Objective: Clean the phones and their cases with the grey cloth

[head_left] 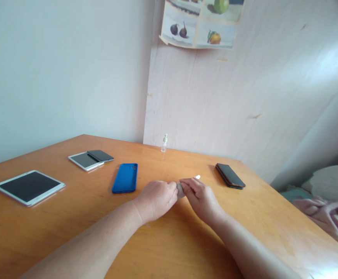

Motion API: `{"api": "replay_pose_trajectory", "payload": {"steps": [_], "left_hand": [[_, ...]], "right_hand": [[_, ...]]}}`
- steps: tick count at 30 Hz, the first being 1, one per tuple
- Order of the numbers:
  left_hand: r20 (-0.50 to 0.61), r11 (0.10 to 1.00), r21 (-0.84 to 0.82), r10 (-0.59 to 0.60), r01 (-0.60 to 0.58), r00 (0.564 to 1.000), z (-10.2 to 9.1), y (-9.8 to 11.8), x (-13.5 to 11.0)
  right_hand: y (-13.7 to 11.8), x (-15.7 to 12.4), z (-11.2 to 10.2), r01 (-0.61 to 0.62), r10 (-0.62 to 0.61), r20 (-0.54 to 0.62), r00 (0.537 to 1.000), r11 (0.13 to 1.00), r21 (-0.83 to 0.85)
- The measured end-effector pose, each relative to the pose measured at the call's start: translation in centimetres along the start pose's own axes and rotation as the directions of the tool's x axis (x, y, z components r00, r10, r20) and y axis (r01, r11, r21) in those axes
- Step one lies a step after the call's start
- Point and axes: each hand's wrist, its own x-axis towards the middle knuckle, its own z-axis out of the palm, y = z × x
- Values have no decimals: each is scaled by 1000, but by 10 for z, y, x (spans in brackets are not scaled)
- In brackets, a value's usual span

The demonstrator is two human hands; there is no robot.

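My left hand [161, 197] and my right hand [199, 197] are closed together over the middle of the table. Between them a small grey piece [180, 191] shows, gripped by the fingers of both. A white tip [197, 177] sticks out past my right fingers; whether it belongs to the grey piece I cannot tell. Most of what I hold is hidden, so its kind stays unclear. Just left of my left hand lies a blue phone case [125, 179] with a camera cutout, apart from it.
On the left of the wooden table [78, 217] lie a white tablet [29, 187] and a smaller white tablet [84, 159] with a dark phone [100, 155] resting on its edge. A small clear bottle [164, 145] stands at the back. A dark phone in a case [230, 175] lies right.
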Motion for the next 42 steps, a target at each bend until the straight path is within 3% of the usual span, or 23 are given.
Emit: {"api": "replay_pose_trajectory", "payload": {"steps": [4, 6, 8, 12, 15, 18, 21, 23, 27, 30, 34, 42], "left_hand": [[77, 999, 15, -38, 37, 996, -6, 3, 0], [92, 999, 19, -37, 35, 995, -8, 4, 0], [80, 999, 22, -33, 31, 996, -7, 4, 0], [15, 1000, 2, -19, 19, 1000, -1, 0, 0], [-1, 999, -27, -20, 20, 1000, 2, -2, 0], [30, 998, -51, -44, 46, 999, 1, -5, 1], [38, 994, -86, -58, 62, 998, 0, -8, 1], [30, 991, -109, -75, 78, 997, 1, -10, 2], [1, 964, -241, -111, 108, 994, 5, -15, 4], [-35, 919, -372, -156, 132, 987, 8, -18, 6], [13, 849, -481, -243, 219, 970, 14, -22, 10], [120, 803, -448, -380, 392, 917, 27, -32, 11]], "right_hand": [[42, 9, -12, -200, 188, -180, 966, 978, -50], [51, 10, -15, -234, 213, -217, 953, 969, -74], [42, 7, -12, -186, 168, -191, 967, 979, -82], [1, -3, 3, -7, 7, -3, 1000, 1000, -1], [-4, -2, 6, 29, -30, 32, 999, 999, 45], [23, 6, 1, -61, 63, -96, 993, 998, 19], [56, 11, -6, -215, 211, -225, 951, 977, 3], [67, 11, -8, -286, 285, -250, 925, 958, 31], [67, 7, -2, -303, 315, -205, 927, 949, 89], [59, 6, 5, -253, 259, -157, 953, 966, 60], [47, 4, 11, -194, 195, -34, 980, 981, 22], [34, 2, 10, -272, 272, 0, 962, 961, 39]]}}
